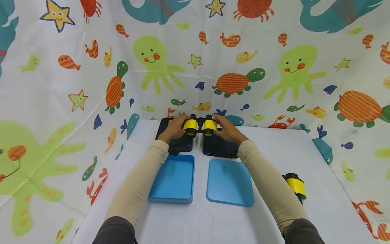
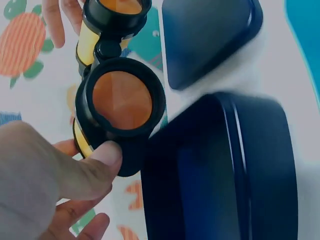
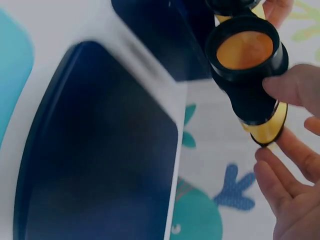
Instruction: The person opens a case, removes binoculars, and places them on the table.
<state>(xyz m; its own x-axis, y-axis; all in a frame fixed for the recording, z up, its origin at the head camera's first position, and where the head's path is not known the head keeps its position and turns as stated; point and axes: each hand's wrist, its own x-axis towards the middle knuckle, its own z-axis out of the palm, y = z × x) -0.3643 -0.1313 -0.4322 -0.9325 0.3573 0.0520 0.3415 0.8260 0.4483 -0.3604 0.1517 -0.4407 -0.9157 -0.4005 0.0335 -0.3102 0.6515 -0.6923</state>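
Glossy black-and-yellow plastic binoculars [image 1: 200, 126] between left hand [image 1: 174, 128], right hand [image 1: 226, 130].

On my feed, the counts on the white counter [image 1: 320, 203]: one pair of black-and-yellow binoculars [image 1: 200, 126], with its two orange lenses showing in the wrist views. A second black-and-yellow piece [image 1: 295, 185] lies apart at the right edge, too cut off for me to identify. I count two dark navy trays [image 1: 219, 149] at the back and two light blue trays [image 1: 173, 179] in front. Two hands, left [image 1: 175, 127] and right [image 1: 226, 129], make four trays, two hands, one pair of binoculars.
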